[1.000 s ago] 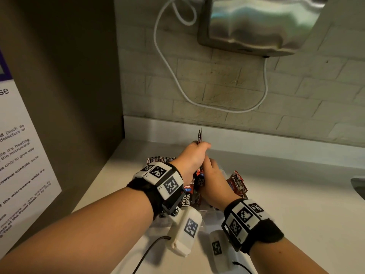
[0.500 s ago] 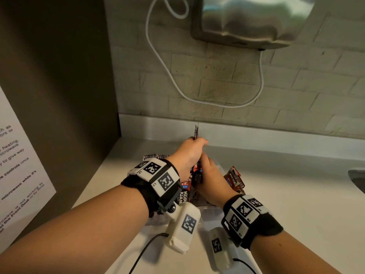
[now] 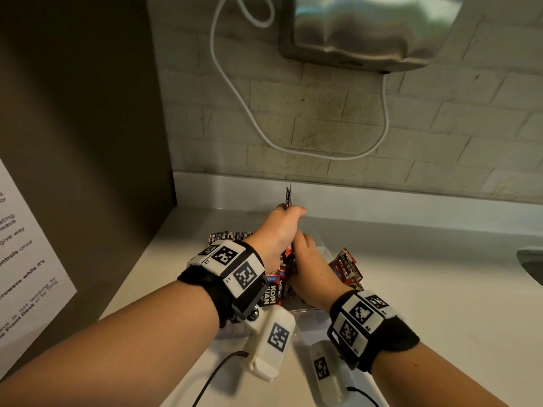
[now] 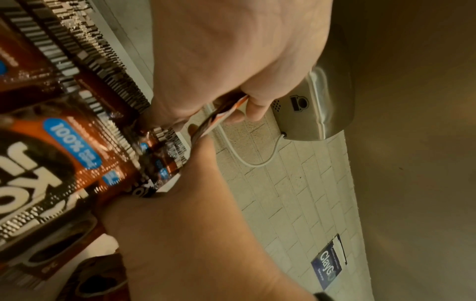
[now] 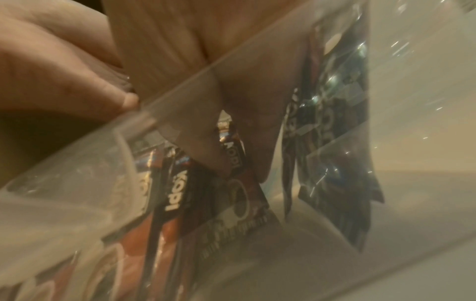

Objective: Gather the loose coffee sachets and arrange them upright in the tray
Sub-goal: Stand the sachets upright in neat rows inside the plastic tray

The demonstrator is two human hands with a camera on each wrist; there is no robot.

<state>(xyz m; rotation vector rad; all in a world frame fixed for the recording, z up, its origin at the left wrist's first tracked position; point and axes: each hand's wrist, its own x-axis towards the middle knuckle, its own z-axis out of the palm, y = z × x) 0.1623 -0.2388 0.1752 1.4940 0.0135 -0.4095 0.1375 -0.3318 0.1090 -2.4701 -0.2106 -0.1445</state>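
Note:
My left hand (image 3: 289, 211) pinches one brown coffee sachet (image 3: 288, 196) edge-on and upright above the clear plastic tray (image 3: 305, 314). The left wrist view shows that sachet (image 4: 221, 116) between thumb and fingers of the left hand (image 4: 247, 106). My right hand (image 3: 302, 245) reaches down into the tray with straight fingers (image 5: 206, 146) pushed between standing sachets (image 5: 175, 193). More sachets (image 3: 271, 292) stand in the tray under my left wrist. One sachet (image 3: 345, 267) leans at the tray's right side. The tray's floor is hidden.
A row of sachets (image 3: 229, 235) shows at the tray's back left. The white counter (image 3: 440, 289) meets a brick wall with a steel dryer (image 3: 367, 27) and white cable (image 3: 244, 104). A brown panel (image 3: 88, 142) stands left, a sink edge (image 3: 531, 262) far right.
Both hands stay almost where they were, the left still holding the sachet above the tray. Only the head view has drifted slightly.

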